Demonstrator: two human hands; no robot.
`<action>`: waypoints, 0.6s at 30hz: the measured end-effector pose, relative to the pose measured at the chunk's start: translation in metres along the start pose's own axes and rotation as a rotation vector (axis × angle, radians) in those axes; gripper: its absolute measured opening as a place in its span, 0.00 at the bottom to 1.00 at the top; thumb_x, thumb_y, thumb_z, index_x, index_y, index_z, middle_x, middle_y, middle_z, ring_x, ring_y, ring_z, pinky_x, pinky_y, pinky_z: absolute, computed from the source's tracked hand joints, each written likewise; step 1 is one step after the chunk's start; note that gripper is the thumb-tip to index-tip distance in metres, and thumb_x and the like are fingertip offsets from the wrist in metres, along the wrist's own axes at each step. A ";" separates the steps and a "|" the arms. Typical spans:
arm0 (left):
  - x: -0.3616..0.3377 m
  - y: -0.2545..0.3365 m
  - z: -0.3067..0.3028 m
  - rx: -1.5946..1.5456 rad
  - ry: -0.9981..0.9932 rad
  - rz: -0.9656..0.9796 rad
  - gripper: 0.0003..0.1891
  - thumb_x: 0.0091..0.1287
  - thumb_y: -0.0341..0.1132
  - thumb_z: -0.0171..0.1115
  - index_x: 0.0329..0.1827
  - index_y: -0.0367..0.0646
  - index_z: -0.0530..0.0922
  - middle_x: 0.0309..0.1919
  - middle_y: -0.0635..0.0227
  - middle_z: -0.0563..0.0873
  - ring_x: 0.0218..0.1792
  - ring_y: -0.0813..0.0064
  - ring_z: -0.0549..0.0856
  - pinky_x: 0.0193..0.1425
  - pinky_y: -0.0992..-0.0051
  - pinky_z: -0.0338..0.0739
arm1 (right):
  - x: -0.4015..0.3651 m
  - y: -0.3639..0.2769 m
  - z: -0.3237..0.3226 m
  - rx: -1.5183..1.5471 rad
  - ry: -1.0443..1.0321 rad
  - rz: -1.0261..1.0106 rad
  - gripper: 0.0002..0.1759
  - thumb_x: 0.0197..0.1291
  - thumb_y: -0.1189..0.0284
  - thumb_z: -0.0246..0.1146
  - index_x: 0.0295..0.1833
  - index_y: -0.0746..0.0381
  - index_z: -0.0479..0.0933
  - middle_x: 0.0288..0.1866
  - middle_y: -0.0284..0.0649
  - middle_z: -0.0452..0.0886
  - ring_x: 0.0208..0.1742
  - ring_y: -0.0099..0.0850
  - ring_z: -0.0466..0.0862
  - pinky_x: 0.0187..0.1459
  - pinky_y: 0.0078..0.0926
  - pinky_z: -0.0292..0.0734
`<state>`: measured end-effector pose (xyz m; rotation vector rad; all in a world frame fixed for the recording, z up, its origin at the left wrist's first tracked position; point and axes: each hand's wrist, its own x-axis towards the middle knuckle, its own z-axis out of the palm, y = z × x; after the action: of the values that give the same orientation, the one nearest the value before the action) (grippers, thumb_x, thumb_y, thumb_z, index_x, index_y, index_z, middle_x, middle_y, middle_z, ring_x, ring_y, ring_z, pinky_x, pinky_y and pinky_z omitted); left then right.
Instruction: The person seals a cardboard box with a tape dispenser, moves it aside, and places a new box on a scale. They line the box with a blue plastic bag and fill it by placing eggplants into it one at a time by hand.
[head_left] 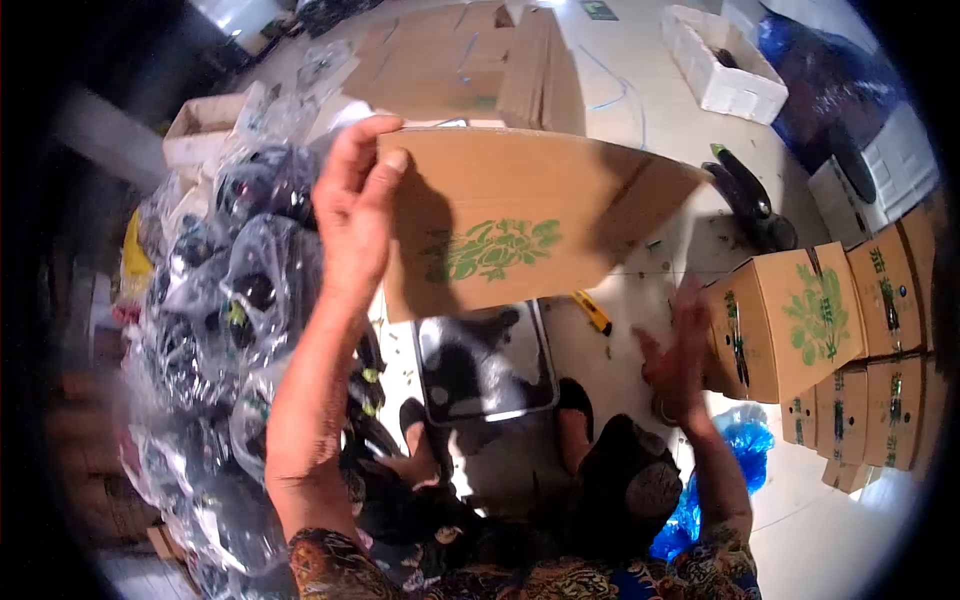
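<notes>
— Patterned sleeves [330,570] sit closest, at the bottom edge; two bare forearms reach up from them. How many hands are busy?
— Two; the left hand [352,205] is pinched on the upper left corner of one flattened carton [520,230], thumb on the printed face, holding it up in the air over the floor; the right hand [680,350] is blurred, fingers spread open, just beside a made-up printed carton [800,320]; whether it touches that carton I cannot tell, and it grips nothing I can see.
— What else, counted?
— One dark tray [487,365] on the floor below the held carton, between two feet; one yellow cutter [592,312] just beside it; two white foam boxes [725,65] at upper right; one blue bag [720,470] by the right forearm; more printed cartons stacked behind the first, their count cut off by the edge.
— Anything in the way?
— The held carton hides the floor behind it; bags of dark vegetables [240,290] crowd close along the left arm.
</notes>
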<state>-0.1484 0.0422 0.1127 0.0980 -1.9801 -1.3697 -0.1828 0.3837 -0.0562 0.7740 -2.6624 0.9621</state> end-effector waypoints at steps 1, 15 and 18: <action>-0.009 0.012 -0.020 0.007 -0.002 -0.091 0.12 0.66 0.26 0.59 0.53 0.41 0.76 0.38 0.78 0.78 0.42 0.84 0.74 0.50 0.82 0.67 | 0.027 -0.022 -0.027 -0.076 0.107 -0.157 0.41 0.56 0.57 0.67 0.71 0.62 0.60 0.77 0.55 0.51 0.74 0.56 0.53 0.72 0.54 0.49; -0.074 -0.027 -0.112 -0.083 0.238 -0.399 0.39 0.65 0.50 0.63 0.73 0.38 0.58 0.68 0.52 0.66 0.68 0.58 0.67 0.71 0.63 0.59 | 0.049 -0.188 -0.074 0.063 -0.563 -0.643 0.12 0.60 0.67 0.59 0.29 0.65 0.72 0.24 0.45 0.75 0.27 0.45 0.79 0.32 0.42 0.74; -0.085 -0.043 -0.107 -0.063 0.274 -0.501 0.53 0.59 0.59 0.66 0.76 0.39 0.46 0.71 0.51 0.61 0.69 0.59 0.63 0.70 0.63 0.61 | 0.036 -0.201 -0.055 0.093 -0.626 -0.549 0.14 0.64 0.66 0.58 0.29 0.64 0.71 0.24 0.44 0.75 0.26 0.42 0.78 0.33 0.43 0.73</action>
<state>-0.0363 -0.0233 0.0522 0.7552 -1.7417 -1.6216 -0.1036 0.2736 0.1064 1.9684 -2.5985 0.7792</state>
